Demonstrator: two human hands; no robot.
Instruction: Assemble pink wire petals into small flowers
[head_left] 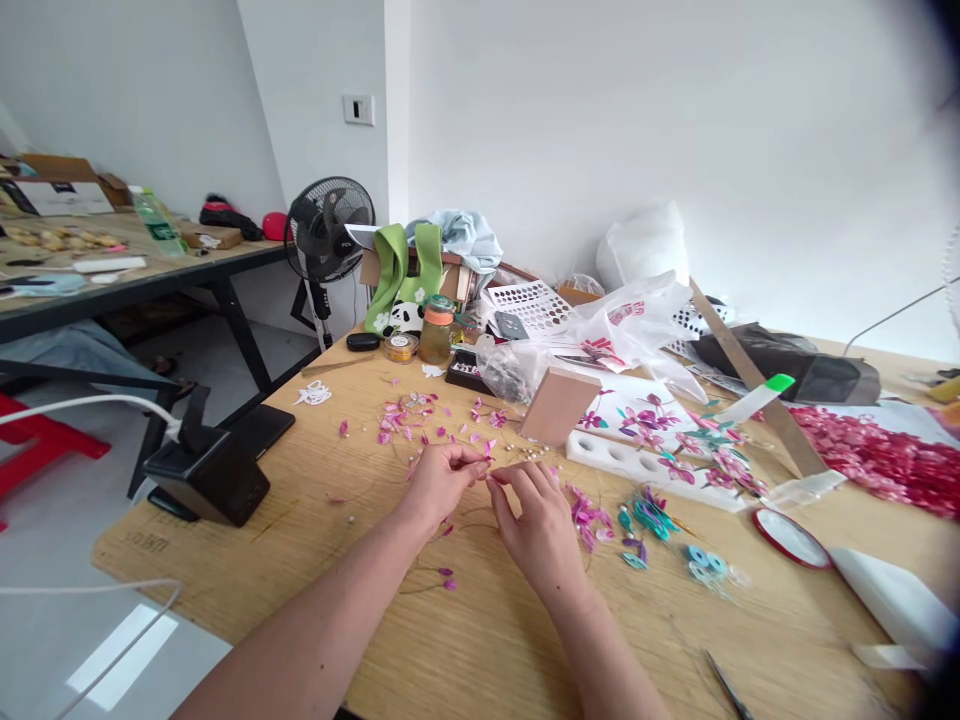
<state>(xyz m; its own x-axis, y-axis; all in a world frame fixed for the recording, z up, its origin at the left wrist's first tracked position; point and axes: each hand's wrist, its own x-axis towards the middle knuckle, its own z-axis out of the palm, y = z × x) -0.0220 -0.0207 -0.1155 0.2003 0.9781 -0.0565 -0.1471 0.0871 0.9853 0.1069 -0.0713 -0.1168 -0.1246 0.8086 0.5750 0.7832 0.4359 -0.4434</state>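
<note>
Magenta, petal-thin and tiny, the wired petal piece (490, 461) sits at the meeting fingertips of both hands, just above the middle of the wooden table (247, 590). The left hand (444, 487) has thumb and forefinger closed in a narrow pinch, apparently on this piece. The right hand (538, 517) is curled close beside, its fingertips nearly together; whether they grip a wire end or nothing, I cannot tell.

Such a piece should weigh almost nothing. Its petal is probably easy to crease or tear, while the fine wire should bend readily and hold its shape, so the wire close to the petal's base is the safer place to pinch.

Loose pink petals (386, 425) lie scattered beyond the left hand, and stemmed petals (448, 578) rest between the forearms, where trailing wires could snag. Just right of the right hand is a magenta petal bundle (589, 518), with teal petals (651, 517) beyond it. The upright wooden block (559, 405) and the white foam strip (624, 460) with round hollows hem in the far side. Pale blue rings (705, 563) lie farther right.
</note>
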